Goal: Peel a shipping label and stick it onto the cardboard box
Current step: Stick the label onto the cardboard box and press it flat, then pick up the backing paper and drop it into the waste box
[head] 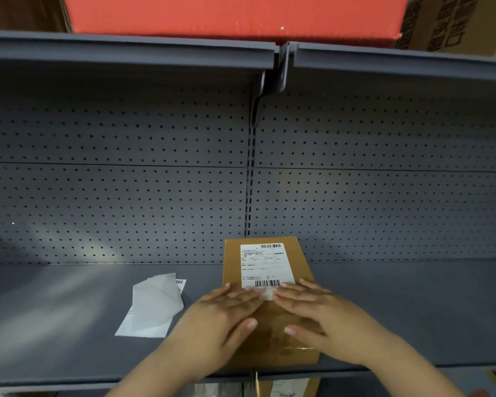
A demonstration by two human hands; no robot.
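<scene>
Both hands (269,316) flat on label's (267,265) near end.

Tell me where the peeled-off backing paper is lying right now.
In the head view, the backing paper lies on the grey shelf, left of the cardboard box and the left hand, touching neither.

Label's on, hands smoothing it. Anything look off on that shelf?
The shipping label sits roughly square on the cardboard box. Only the loose backing paper, curled and crumpled, lies discarded on the shelf left of the box.
</scene>
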